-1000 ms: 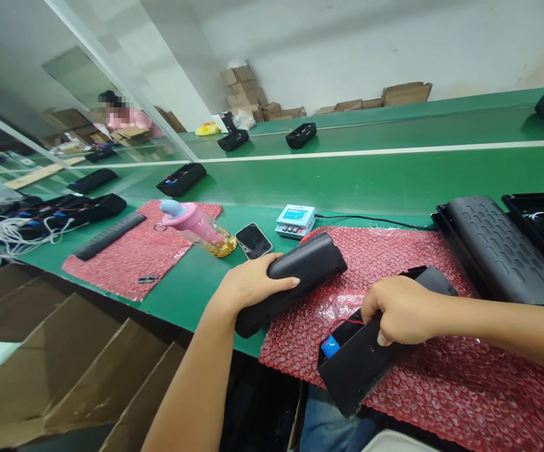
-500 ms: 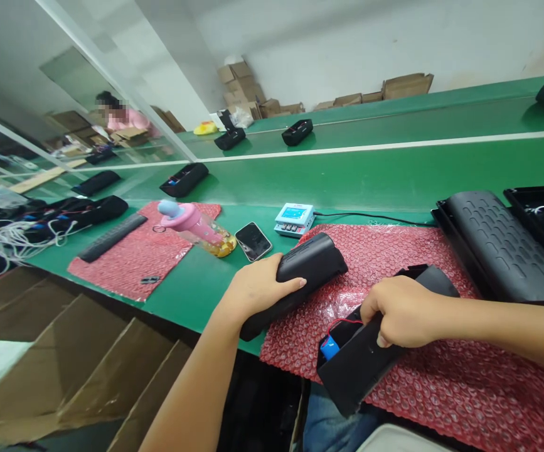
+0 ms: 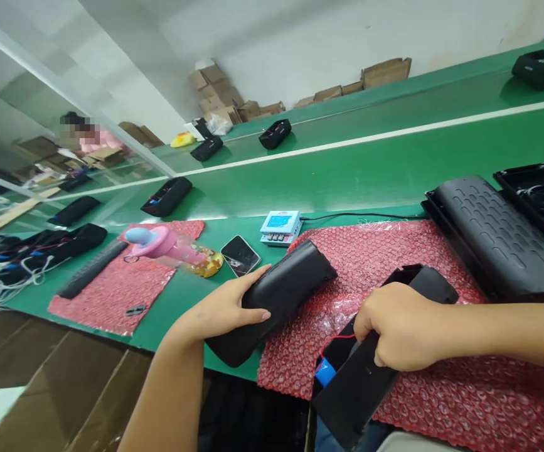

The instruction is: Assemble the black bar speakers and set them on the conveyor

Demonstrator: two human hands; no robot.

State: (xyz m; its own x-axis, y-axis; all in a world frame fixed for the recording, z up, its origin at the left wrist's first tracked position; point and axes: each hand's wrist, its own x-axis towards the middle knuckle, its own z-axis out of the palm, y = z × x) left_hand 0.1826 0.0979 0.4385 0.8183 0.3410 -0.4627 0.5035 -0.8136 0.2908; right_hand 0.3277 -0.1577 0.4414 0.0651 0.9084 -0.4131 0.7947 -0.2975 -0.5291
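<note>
Under the left hand (image 3: 227, 309) lies a gripped black shell (image 3: 276, 298); the right hand (image 3: 401, 326) clasps another casing (image 3: 361, 389).

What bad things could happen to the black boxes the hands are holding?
The open black shell under the right hand sticks out past the table edge, so it might tip and fall. Its thin red wire and blue battery lie right beside the fingers and could get tugged or pinched. The closed black case in the left hand also overhangs the edge and might slip.

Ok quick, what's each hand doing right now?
Left hand: closed around rounded black plastic casing.
Right hand: closed on open black housing.
</note>
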